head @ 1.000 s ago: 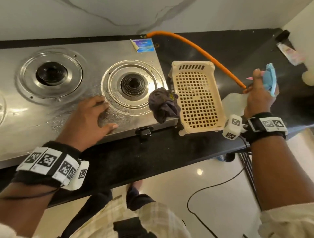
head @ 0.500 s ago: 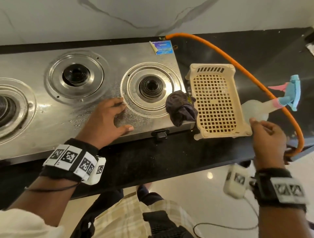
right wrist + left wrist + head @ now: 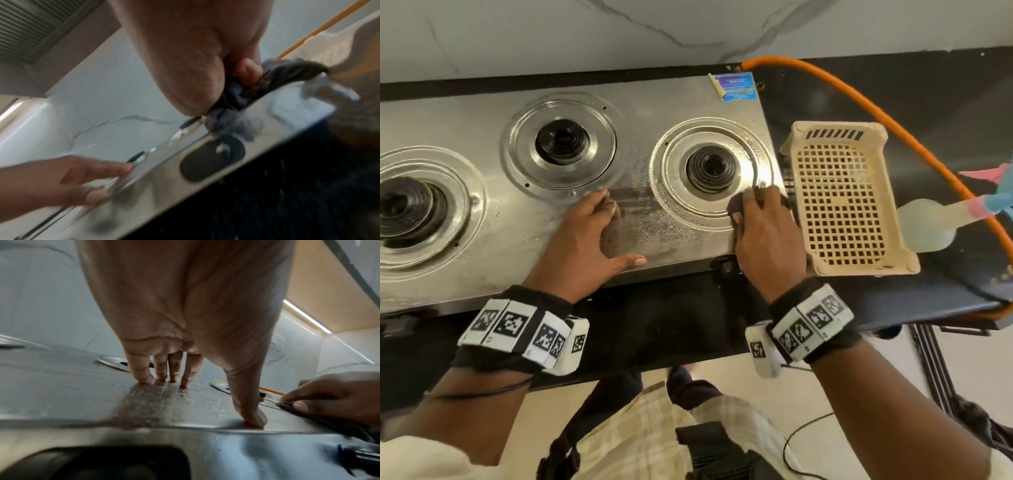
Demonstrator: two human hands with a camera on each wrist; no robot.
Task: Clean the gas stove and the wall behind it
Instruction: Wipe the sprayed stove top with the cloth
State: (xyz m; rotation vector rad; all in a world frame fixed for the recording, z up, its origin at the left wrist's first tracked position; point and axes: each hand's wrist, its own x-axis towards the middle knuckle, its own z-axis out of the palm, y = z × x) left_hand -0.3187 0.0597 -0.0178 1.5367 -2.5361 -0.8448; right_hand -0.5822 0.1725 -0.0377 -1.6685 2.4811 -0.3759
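Observation:
A steel gas stove [image 3: 482,113] with three burners lies on a black counter, its top wet with spray droplets [image 3: 650,226]. My left hand [image 3: 592,236] rests flat on the stove between the middle and right burners, fingers spread [image 3: 144,376]. My right hand [image 3: 763,226] grips a dark cloth [image 3: 734,209] at the stove's front right corner, beside the right burner [image 3: 710,168]. In the right wrist view the cloth [image 3: 273,84] is bunched under my fingers on the steel edge. The marbled wall [image 3: 619,31] rises behind the stove.
A cream plastic basket [image 3: 842,202] stands right of the stove. A spray bottle [image 3: 928,222] with a blue and pink head lies on the counter beyond it. An orange gas hose [image 3: 859,99] arcs over the counter. A black knob [image 3: 724,265] sits on the stove's front.
My right hand left the spray bottle lying on the counter, moved left and took hold of the dark cloth at the stove's corner. The left hand stayed on the stove.

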